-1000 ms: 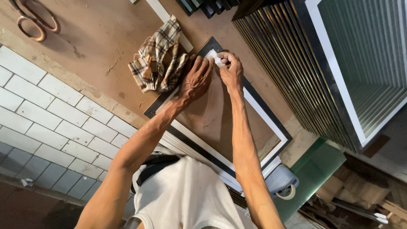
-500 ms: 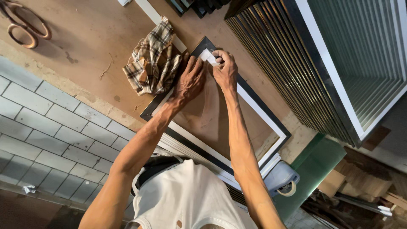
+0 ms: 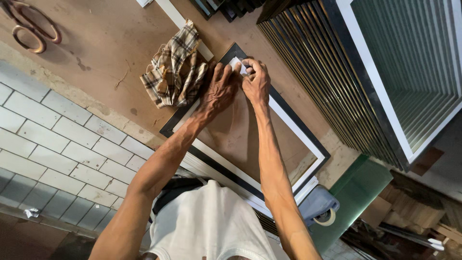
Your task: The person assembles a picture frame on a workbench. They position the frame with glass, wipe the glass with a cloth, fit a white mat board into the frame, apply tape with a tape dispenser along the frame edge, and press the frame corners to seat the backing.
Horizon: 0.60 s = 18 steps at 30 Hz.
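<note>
We've got both hands up at the far corner of the frame (image 3: 288,120); it lies flat on the table (image 3: 96,53), black rim, white inner border, brown backing face up. Left hand (image 3: 219,91) is spread flat, palm down on the backing just beside the corner, fingertips touching the rim; right hand (image 3: 256,84) is curled, fingers pinching and pressing a small white piece (image 3: 237,64) right at that corner; can't tell if it's tape or paper.

Progress-wise, our guess: the backing already sits inside the frame and looks seated all round; this far corner is the one being worked; the other corners show nothing stuck on them as far as we can see, so probably most of the fixing is left.

Around it: a plaid rag (image 3: 175,67) bunched up just left of the left hand, touching the frame; scissors (image 3: 31,26) well apart at the far left; a stack of frames (image 3: 337,82) leaning on the right; a tape roll (image 3: 327,217) down near the right.
</note>
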### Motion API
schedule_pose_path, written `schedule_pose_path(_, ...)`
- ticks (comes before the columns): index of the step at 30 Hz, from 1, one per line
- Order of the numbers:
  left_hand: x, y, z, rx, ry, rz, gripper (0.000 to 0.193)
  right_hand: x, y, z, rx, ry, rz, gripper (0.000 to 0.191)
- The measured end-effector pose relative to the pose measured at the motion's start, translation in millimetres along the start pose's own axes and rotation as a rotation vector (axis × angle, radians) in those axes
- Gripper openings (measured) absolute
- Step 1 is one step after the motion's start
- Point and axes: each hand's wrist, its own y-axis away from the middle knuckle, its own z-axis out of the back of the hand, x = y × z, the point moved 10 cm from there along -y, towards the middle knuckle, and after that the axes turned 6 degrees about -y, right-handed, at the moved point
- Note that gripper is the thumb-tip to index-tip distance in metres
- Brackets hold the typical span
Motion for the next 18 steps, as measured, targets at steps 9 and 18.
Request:
schedule_pose_path(9,0.3,-7.8,7.6,0.005,-0.146,0.014,0.048,17.4,18.1,60.5,-0.271,0.271,0.185,0.083)
schedule_pose_path(18,10.2,1.6,10.0,0.005,0.037,0.112,0.047,-21.4,51.8,36.3,-0.098,-0.315,-0.121,0.055)
